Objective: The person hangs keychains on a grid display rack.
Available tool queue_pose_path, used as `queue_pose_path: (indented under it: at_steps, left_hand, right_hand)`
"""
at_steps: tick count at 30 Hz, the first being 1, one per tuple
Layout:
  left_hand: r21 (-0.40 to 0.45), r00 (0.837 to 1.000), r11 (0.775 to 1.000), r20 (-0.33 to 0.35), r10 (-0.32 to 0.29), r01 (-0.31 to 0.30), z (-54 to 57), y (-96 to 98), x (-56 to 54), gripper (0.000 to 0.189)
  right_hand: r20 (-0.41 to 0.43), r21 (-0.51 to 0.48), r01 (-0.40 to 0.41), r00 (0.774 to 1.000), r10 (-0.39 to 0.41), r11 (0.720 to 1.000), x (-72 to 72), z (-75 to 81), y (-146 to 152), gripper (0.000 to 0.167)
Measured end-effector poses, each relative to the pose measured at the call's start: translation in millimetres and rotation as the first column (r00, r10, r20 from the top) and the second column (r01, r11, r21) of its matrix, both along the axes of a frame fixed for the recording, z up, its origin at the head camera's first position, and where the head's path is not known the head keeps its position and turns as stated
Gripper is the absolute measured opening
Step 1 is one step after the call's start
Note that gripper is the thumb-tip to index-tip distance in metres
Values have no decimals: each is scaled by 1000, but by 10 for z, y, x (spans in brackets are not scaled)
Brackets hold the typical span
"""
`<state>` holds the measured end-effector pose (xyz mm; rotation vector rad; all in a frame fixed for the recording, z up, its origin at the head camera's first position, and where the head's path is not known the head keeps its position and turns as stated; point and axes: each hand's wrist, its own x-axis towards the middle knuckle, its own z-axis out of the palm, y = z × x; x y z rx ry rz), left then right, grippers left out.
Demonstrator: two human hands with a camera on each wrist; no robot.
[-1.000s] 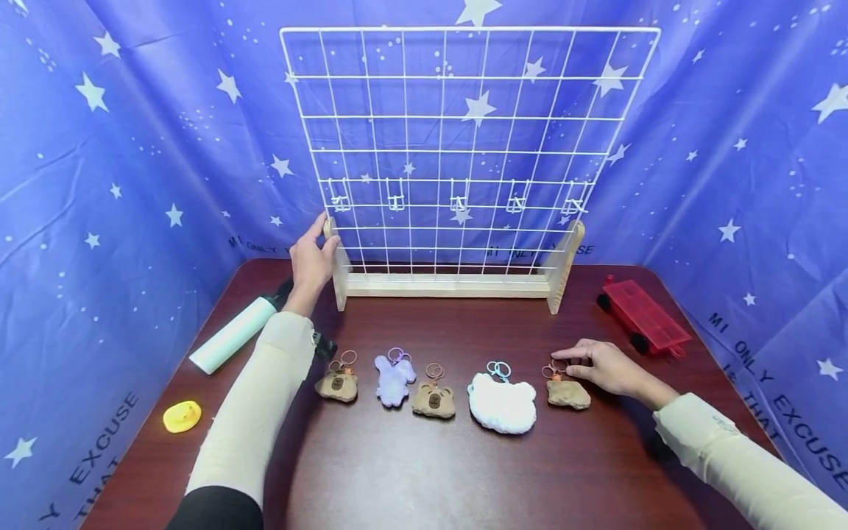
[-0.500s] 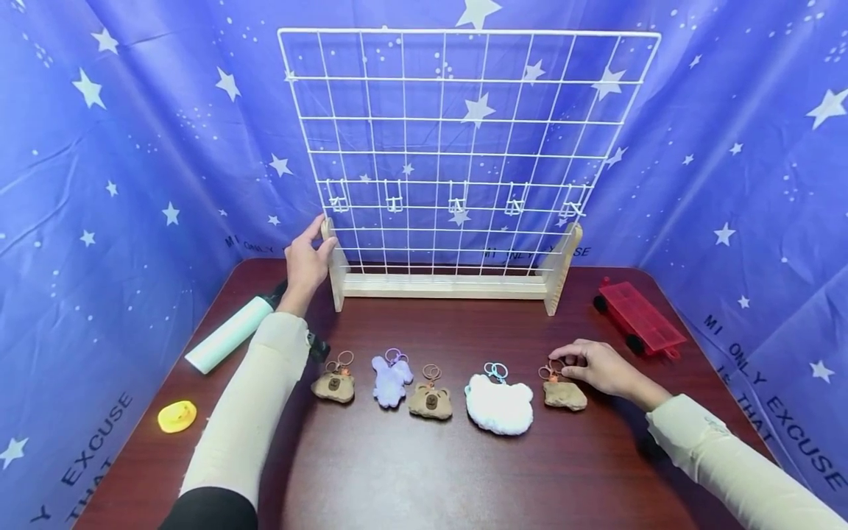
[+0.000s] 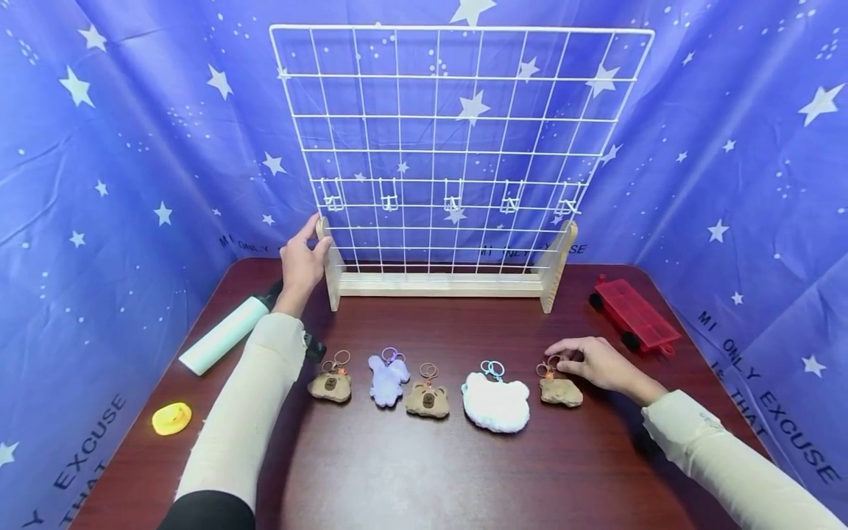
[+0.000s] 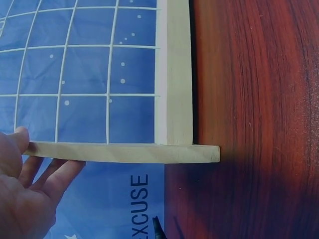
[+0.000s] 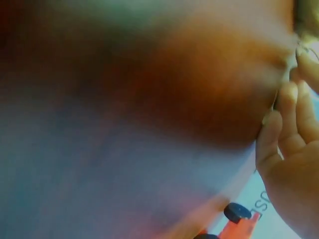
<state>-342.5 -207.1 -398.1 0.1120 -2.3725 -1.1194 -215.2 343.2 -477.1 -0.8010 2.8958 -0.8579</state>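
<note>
Blue starred drapes (image 3: 165,132) wall you in left, right and behind, creased and lettered low down. Your dark red table (image 3: 424,478), grained and glossy, shines brightest at bottom centre of the frame. The white rack (image 3: 430,285) stands upper centre; your left hand (image 3: 302,266), centre left, grips its wooden end (image 4: 124,153) between thumb and fingers. Right of centre, your right hand (image 3: 592,362) pinches the top of the rightmost keyring (image 3: 562,393), lying on the table.
</note>
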Motion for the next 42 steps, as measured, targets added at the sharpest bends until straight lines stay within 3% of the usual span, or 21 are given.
queue_pose_path:
  at_steps: [10,23,30,36,42]
  left_hand:
    - [5,1000,1000,7,0,0,31,15,21,55]
    - [14,1000,1000,20,-16,16,34,4,49,55]
    - [11,1000,1000,9,-11,11,35,9,38,55]
    - [8,1000,1000,-4,-17,17,29,6,29,54]
    - [8,1000,1000,-5,-10,10,31,16,34,54]
  right_hand:
    - [16,-13,70,997,-69,997,-69,157,46,27]
    - [-128,-84,101,986,-111,991,-153,364,-6,30]
    - [-190,-65,114,974,-125,991,-250,453,-42,29]
    - [-236,-36,118,964,-123,992,-331,599,-70,29]
    - [-260,-68,108,958,-123,992,-372,772,-91,29]
